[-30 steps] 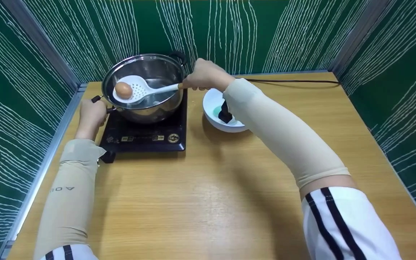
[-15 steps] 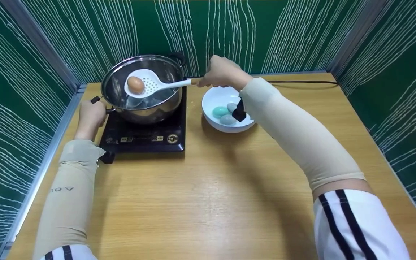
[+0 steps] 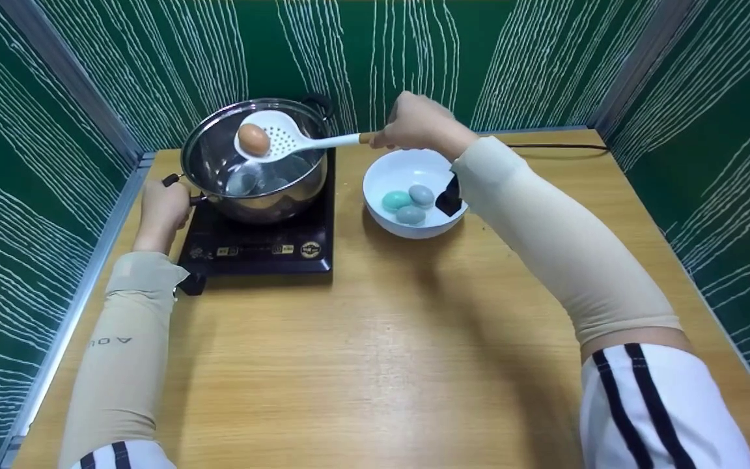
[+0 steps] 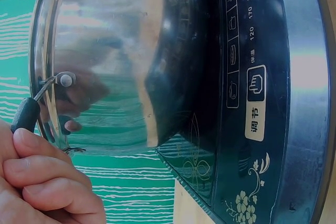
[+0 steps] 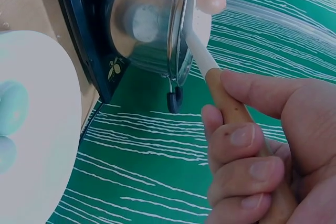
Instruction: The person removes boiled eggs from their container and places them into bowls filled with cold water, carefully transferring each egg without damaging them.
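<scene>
My right hand (image 3: 417, 122) grips the wooden handle (image 5: 231, 106) of a white slotted spoon (image 3: 282, 135). On its perforated bowl lies a brown egg (image 3: 254, 139), over the steel pot (image 3: 264, 207) in the head view. Fingers of my left hand (image 3: 164, 207) curl round the pot's black near-left handle (image 4: 26, 115). Right of the pot stands a white bowl (image 3: 414, 230) holding a green egg (image 3: 396, 200) and two grey-blue eggs, one of them a pale egg (image 3: 421, 195). My right forearm passes over the bowl's right side.
Under the pot is a black induction cooker (image 3: 264, 255) with a control panel along its front. A dark cable (image 3: 554, 146) runs along the back of the wooden table (image 3: 349, 365). Green walls (image 3: 414, 58) with white streaks enclose the back and sides.
The slotted spoon with the brown egg has moved right and farther back over the pot, along with my right hand. More of the white bowl's eggs now show. My left hand stays put.
</scene>
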A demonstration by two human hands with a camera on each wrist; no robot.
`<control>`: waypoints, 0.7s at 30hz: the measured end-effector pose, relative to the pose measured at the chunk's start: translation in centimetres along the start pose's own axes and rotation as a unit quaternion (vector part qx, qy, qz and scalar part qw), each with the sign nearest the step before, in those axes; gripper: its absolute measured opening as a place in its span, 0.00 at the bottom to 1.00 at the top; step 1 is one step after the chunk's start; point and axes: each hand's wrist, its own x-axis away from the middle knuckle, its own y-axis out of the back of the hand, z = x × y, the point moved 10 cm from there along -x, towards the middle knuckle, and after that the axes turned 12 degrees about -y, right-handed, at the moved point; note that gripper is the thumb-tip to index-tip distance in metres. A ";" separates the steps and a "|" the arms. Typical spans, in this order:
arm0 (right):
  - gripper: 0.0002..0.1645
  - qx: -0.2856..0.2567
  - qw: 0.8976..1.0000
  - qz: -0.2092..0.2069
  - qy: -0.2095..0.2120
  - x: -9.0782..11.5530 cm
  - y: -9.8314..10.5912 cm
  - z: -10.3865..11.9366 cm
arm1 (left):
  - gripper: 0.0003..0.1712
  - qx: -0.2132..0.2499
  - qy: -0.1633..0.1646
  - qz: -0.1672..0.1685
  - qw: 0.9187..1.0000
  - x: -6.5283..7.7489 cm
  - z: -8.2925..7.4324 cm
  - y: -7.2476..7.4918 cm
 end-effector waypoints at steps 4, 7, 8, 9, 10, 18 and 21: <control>0.21 -0.008 1.000 -0.015 0.006 0.2 0.7 -0.6 | 0.10 -0.004 -0.001 0.002 1.000 0.2 -0.1 0.0; 0.23 -0.008 1.000 -0.024 -0.001 0.2 1.2 -1.4 | 0.17 -0.007 0.004 0.003 1.000 0.3 -0.1 -0.1; 0.23 -0.006 1.000 -0.028 -0.002 0.2 1.4 -1.6 | 0.17 -0.007 0.005 0.003 1.000 0.3 -0.1 -0.1; 0.24 -0.009 0.999 -0.030 -0.004 0.3 1.6 -1.8 | 0.19 -0.008 0.007 0.003 1.000 0.4 0.0 -0.1; 0.24 -0.011 0.999 -0.031 -0.008 0.4 1.8 -2.1 | 0.20 -0.007 0.008 0.001 1.000 0.4 0.0 -0.1; 0.22 -0.027 0.999 -0.031 -0.018 1.1 3.0 -4.3 | 0.07 -0.007 0.004 -0.007 1.000 0.3 -0.1 0.1; 0.22 -0.025 0.999 -0.035 -0.017 1.3 3.5 -5.1 | 0.06 -0.012 -0.004 -0.004 1.000 0.3 -0.2 0.0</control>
